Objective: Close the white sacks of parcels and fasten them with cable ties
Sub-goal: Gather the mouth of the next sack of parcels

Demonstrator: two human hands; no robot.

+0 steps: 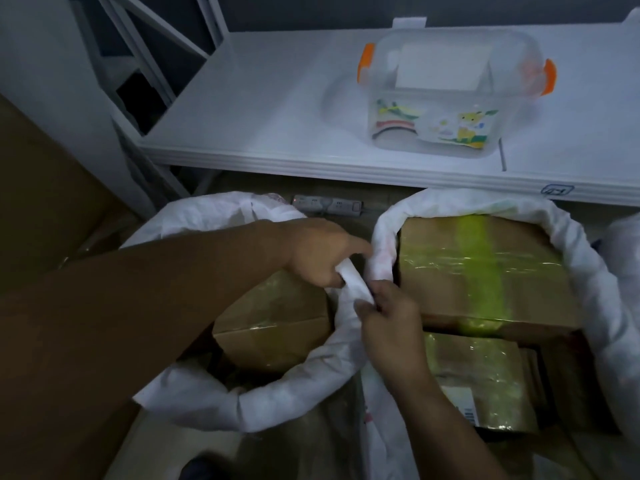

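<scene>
Two open white sacks stand side by side on the floor. The left sack (221, 396) has its rim rolled down around a brown cardboard parcel (273, 327). The right sack (571, 244) holds taped cardboard parcels (485, 271) with a yellow-green stripe. My left hand (318, 251) grips the rolled rim of the left sack where the two sacks meet. My right hand (388, 317) pinches the same rim just below it. No cable tie shows in either hand.
A white table (263, 109) runs behind the sacks, carrying a clear plastic box (453, 98) with orange latches and coloured ties inside. A power strip (329, 204) lies under the table edge. A large cardboard sheet (41, 188) leans at left.
</scene>
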